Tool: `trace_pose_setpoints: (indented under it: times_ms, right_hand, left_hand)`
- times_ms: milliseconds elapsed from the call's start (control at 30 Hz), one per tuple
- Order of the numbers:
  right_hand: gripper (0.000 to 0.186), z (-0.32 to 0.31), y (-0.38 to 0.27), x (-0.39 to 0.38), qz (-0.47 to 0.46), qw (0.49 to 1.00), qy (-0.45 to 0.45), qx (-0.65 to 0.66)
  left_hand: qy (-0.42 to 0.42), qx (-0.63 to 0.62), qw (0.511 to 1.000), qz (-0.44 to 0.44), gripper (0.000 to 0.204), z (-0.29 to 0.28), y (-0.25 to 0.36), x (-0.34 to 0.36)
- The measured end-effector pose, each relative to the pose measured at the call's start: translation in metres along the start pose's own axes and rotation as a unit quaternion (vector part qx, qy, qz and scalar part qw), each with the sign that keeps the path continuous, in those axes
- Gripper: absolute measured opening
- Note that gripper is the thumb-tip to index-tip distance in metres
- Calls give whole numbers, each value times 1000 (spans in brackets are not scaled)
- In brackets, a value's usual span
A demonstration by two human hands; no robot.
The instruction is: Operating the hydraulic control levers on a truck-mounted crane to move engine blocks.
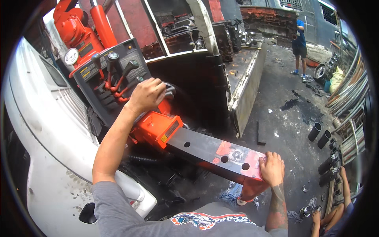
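Observation:
My right hand (272, 168) grips the outer end of a grey outrigger beam (203, 145), its fingers curled over the edge. The beam has round holes and worn red paint, and slides out of an orange-red housing (160, 128). A red bracket (252, 188) hangs below its end. My left hand (148, 94) is closed above the housing, beside the lever panel (122, 73) with its black-knobbed red levers. What its fingers hold is hidden. Behind the panel rises a red crane (87, 35) with a round white gauge (71, 57).
A white truck cab (47, 130) stands at left. The truck bed (248, 85) holds greasy engine parts. A person (300, 43) in blue stands far right; another's arm (344, 185) reaches toward dark cylinders (325, 166) at lower right. Pipes (349, 87) lie along the right.

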State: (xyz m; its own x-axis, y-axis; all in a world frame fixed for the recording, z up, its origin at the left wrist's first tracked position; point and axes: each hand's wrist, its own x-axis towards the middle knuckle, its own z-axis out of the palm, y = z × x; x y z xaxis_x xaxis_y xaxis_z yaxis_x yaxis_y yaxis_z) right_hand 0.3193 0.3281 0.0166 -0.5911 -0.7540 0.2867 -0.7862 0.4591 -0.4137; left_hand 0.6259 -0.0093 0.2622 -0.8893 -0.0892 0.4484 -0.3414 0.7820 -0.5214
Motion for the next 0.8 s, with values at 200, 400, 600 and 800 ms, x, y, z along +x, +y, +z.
trace_pose_setpoints:
  times_ms: [200,400,600,800]
  right_hand:
    - [40,-1,3,0,-9,1000,-8,-8]
    - [39,-4,0,-1,-2,1000,-11,-12]
    - [43,-2,4,0,2,1000,-27,-5]
    - [41,1,6,-1,-16,1000,5,-13]
  left_hand:
    - [-54,89,992,-72,20,75,-26,-1]
    - [-15,68,988,-138,24,105,-46,16]
    - [-58,102,971,-207,27,129,-58,35]
    - [-69,121,964,-225,27,136,-61,41]
